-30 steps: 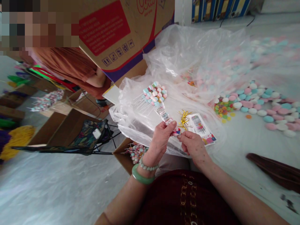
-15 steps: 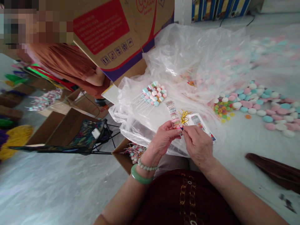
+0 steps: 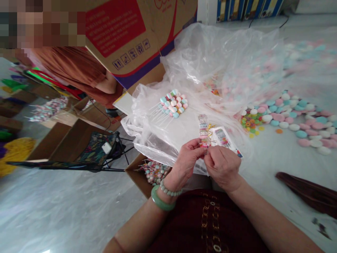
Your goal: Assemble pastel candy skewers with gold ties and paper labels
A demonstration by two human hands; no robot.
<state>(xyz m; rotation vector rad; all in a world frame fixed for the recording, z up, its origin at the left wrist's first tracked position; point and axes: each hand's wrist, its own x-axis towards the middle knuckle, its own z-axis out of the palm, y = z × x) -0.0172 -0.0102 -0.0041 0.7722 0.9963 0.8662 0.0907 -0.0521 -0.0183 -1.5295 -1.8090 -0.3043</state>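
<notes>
A candy skewer in a clear printed wrapper [image 3: 203, 128] stands upright between my hands. My left hand [image 3: 190, 154] pinches the wrapper near its lower end. Against it, my right hand [image 3: 222, 163] is closed in a fist at the gathered neck, where a thin white stick shows below; my fingers hide the exact grip and any tie. Gold twist ties [image 3: 210, 130] lie just behind the wrapper. Beside my right hand is a white printed packet [image 3: 225, 138]. Marshmallow skewers [image 3: 173, 103] form a pile beyond my left hand.
Loose marshmallows [image 3: 292, 116] and gummy rings [image 3: 251, 121] lie to the right, with a plastic bag [image 3: 210, 52] behind. A large carton [image 3: 118, 21] stands at the back left. Below the table edge, a box [image 3: 137, 172] holds skewers. A person [image 3: 79, 70] sits at left.
The wrapper has swung from leaning left to nearly upright and moved slightly right. My right hand has turned, its fingers now curled into a fist.
</notes>
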